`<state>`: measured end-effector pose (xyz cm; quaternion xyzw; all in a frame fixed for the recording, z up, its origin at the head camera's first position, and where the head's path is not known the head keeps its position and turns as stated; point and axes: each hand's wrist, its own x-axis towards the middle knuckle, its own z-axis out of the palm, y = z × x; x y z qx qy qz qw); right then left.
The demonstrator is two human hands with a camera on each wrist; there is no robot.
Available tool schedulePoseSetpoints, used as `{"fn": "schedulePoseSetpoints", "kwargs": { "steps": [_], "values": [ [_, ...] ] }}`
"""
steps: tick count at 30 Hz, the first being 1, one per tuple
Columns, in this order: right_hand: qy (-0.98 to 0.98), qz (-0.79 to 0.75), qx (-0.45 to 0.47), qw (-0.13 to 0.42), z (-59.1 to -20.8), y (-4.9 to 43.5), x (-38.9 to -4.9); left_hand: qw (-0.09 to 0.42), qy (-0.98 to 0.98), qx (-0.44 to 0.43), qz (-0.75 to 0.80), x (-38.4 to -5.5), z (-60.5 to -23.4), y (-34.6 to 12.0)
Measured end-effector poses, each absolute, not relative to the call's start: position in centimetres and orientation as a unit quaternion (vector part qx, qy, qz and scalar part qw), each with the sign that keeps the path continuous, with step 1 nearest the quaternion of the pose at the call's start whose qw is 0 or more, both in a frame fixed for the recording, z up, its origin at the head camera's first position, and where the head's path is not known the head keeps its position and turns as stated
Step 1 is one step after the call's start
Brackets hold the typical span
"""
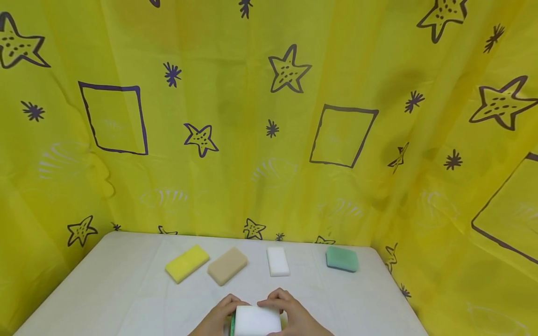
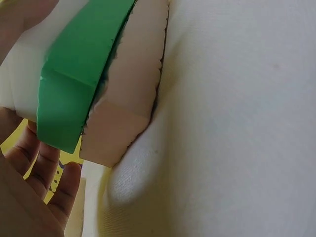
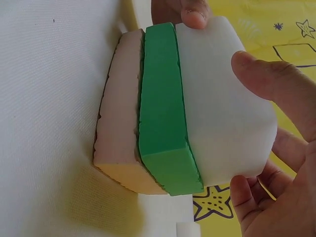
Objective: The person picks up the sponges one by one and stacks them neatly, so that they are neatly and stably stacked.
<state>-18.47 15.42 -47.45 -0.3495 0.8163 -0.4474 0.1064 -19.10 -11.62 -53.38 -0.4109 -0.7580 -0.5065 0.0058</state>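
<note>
White sponge [image 1: 255, 321] between left hand [image 1: 218, 314] and right hand [image 1: 296, 315], both gripping it; green sponge [image 3: 163, 94] directly beneath, pink sponge [image 3: 120, 103] under green.

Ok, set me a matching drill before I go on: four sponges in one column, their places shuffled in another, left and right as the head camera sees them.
1. Yellow sponge
2. Stacked green sponge
3. Stacked white sponge
4. Mint sponge

A. Middle layer of three
B. Right end of the loose row
C. Top layer
D. Left end of the loose row

Pairs: 1-D, 2-A, 3-C, 4-B
</note>
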Motion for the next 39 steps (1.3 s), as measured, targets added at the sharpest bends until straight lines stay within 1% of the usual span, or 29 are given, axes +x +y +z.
{"fn": "schedulePoseSetpoints", "kwargs": {
  "steps": [5,11,15,18,21,24,27,36,39],
  "values": [
    [0.813,-0.45,-0.354,0.103,-47.4,15.5,-18.4,-0.002,-0.766,-0.399,-0.505,-18.9,-53.1,-11.8],
    [0.819,-0.456,-0.325,0.125,-47.2,15.3,-18.4,0.015,-0.778,-0.389,-0.493,-18.6,-52.6,-12.1],
    [0.822,-0.453,-0.321,0.125,-47.2,15.3,-18.4,0.012,-0.784,-0.376,-0.494,-18.4,-52.2,-11.9],
    [0.822,-0.454,-0.321,0.124,-47.3,15.4,-18.4,0.02,-0.78,-0.383,-0.495,-18.4,-51.9,-11.7],
    [0.819,-0.454,-0.329,0.12,-47.4,15.4,-18.4,0.042,-0.77,-0.404,-0.492,-18.5,-51.7,-11.3],
    [0.816,-0.458,-0.329,0.126,-47.4,15.4,-18.4,0.061,-0.762,-0.422,-0.487,-18.7,-51.7,-11.1],
    [0.815,-0.461,-0.324,0.132,-47.4,15.4,-18.5,0.069,-0.76,-0.427,-0.485,-18.9,-51.8,-11.0],
    [0.814,-0.468,-0.314,0.144,-47.3,15.5,-18.6,0.052,-0.762,-0.416,-0.494,-19.0,-52.2,-10.9],
    [0.816,-0.462,-0.318,0.141,-47.3,15.6,-18.6,0.055,-0.763,-0.418,-0.49,-19.1,-52.3,-10.9]
  ]
}}
